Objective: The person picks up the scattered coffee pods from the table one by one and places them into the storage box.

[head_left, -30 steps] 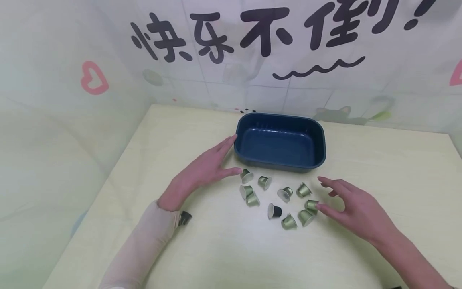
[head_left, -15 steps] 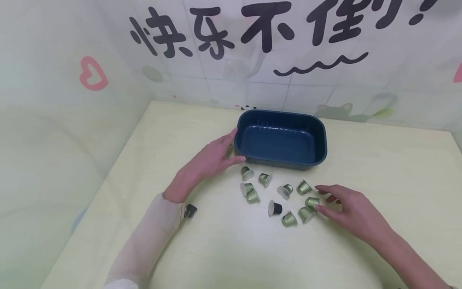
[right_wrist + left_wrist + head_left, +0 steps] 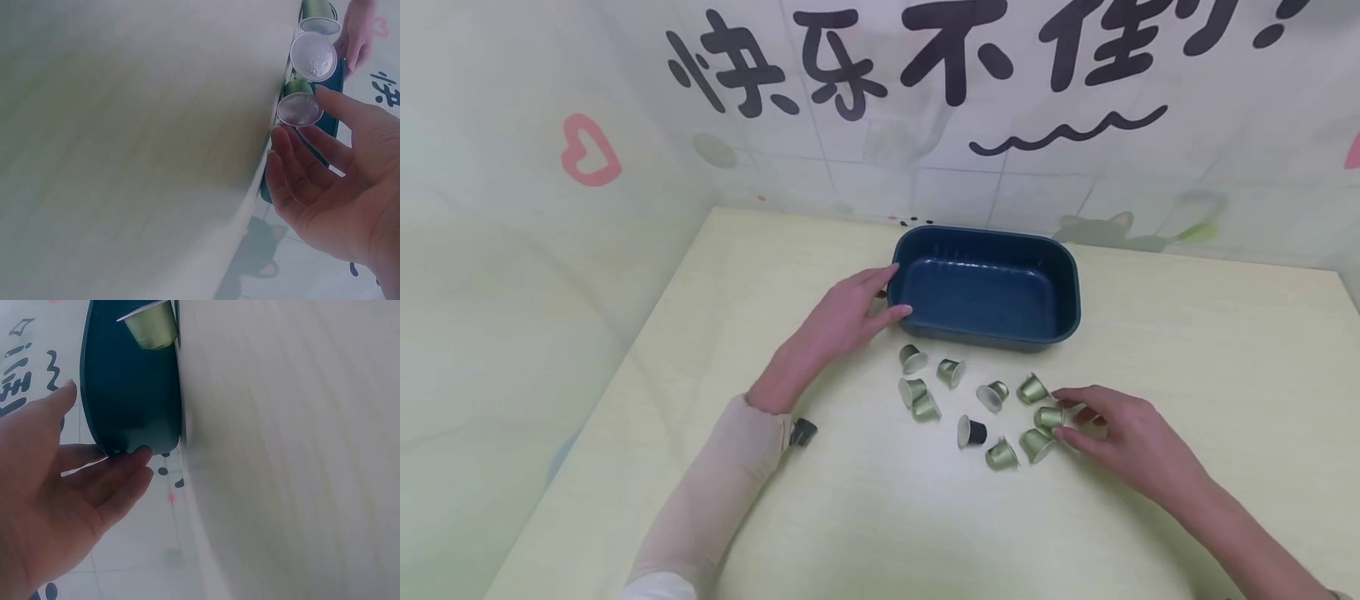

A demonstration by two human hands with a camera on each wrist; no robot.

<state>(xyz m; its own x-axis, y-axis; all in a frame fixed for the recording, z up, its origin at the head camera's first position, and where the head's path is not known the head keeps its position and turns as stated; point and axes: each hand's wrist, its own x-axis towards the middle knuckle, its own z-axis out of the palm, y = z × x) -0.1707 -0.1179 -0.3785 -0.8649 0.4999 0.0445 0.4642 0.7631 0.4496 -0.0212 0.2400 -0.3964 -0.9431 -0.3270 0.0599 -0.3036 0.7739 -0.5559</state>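
the blue tub [image 3: 985,338] sits near the far edge of the table [image 3: 1210,333], close to the printed wall [image 3: 865,187], with its inner floor in view and room stretching wide to its left and right. at the tub's left end the left hand [image 3: 841,315] touches the outside, fingers nearly straight, thumb spread apart. before the tub lie green pods [image 3: 951,372] and a black pod [image 3: 976,432]; there the right hand [image 3: 1131,433] has bent thumb and forefinger either side of one green pod [image 3: 1047,418], whether pinching i cannot tell.
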